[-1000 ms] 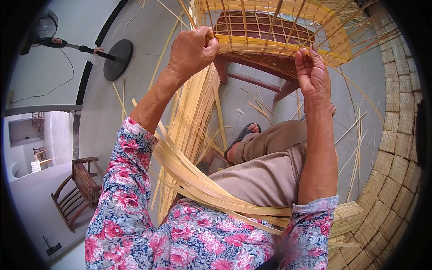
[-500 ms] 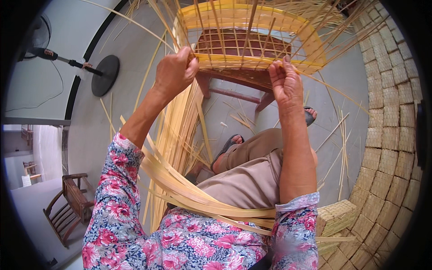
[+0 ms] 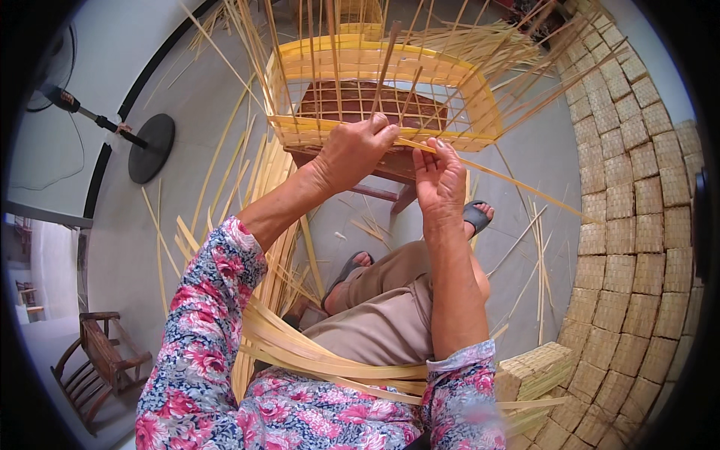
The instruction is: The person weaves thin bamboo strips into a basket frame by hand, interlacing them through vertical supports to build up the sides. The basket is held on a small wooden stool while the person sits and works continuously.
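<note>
The left hand's (image 3: 356,150) fingers are pinched together at the near wall of the basket, closed on a narrow, flat, golden-yellow strip (image 3: 517,182); they hide whether they also grip the rim. The right hand's (image 3: 441,180) thumb and fingertips are clamped on the same strip just beside them, and its free length runs out rightward past the basket.

Both hands work at the open, golden-yellow woven basket (image 3: 300,127), which sits over a dark red wooden worktop (image 3: 396,166) in front of the person. Its gridded bottom and a low yellow band around the sides look done. The weaving seems at an early-to-middle stage — thin brown upright sticks (image 3: 385,67) rise bare and splayed well above the band, no edge finishes them, and the strip's long tail is not worked in. How many rounds remain cannot be told.

Farther out, a bundle of pale, flat bamboo-like strips (image 3: 322,356) lies across the lap, unused, and more long pale splints (image 3: 266,184) lie on the left. Beyond the basket stands a second yellow woven piece (image 3: 361,30) with bare sticks, mostly cut off by the picture's edge. On the right — well apart from the hands — straw-coloured woven blocks (image 3: 630,247) are stacked in rows.
</note>
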The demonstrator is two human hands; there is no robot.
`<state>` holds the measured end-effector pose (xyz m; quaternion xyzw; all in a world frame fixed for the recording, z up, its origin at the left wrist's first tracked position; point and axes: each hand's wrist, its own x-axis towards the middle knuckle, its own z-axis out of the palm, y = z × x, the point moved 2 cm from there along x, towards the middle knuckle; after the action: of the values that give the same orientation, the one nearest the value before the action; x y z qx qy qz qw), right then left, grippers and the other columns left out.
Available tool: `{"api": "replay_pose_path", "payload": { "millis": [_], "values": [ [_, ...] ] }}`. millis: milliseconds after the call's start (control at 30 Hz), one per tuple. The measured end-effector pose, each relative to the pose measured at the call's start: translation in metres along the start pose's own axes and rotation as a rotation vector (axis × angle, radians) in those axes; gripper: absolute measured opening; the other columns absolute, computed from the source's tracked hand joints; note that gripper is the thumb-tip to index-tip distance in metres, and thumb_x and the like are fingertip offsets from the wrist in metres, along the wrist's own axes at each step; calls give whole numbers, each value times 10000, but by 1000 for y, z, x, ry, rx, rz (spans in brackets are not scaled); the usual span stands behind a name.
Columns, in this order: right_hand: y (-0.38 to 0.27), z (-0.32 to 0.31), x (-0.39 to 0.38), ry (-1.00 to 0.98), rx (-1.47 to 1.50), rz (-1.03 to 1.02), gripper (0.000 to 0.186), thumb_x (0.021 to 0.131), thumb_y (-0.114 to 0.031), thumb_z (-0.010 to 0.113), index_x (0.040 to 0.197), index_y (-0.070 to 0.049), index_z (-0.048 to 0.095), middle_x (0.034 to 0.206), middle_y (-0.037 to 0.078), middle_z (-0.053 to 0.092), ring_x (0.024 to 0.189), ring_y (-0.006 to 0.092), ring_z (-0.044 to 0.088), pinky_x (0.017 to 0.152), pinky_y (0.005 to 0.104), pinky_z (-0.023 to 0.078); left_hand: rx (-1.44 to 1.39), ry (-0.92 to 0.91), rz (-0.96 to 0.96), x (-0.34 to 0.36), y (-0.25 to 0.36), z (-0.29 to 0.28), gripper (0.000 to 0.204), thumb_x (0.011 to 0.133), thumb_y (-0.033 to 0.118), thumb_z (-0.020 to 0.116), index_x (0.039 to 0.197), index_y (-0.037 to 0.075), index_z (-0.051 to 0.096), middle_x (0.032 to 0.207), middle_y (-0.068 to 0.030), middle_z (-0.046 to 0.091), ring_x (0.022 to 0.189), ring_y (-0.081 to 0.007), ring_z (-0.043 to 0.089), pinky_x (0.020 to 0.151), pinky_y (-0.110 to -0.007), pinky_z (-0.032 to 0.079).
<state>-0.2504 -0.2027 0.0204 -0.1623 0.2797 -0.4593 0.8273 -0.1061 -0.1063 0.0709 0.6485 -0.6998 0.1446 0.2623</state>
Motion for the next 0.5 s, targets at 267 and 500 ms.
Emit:
{"api": "replay_pose_path", "payload": {
  "millis": [267,500],
  "values": [
    [5,-9,-2,-53,136,143,219,966,9,566,1184,-15,579,1185,182,674,1020,299,701,884,398,615,-553,84,-160,9,-20,-6,138,777,89,777,854,63,666,794,-76,656,757,-259,668,675,-354,544],
    [-11,44,-4,-524,-467,-6,474,985,-209,656,1422,-86,520,1349,101,623,1098,169,662,847,280,560,-762,-93,-150,17,-40,-14,139,824,84,777,920,48,683,840,-47,636,778,-172,637,699,-303,517]
  ]
}}
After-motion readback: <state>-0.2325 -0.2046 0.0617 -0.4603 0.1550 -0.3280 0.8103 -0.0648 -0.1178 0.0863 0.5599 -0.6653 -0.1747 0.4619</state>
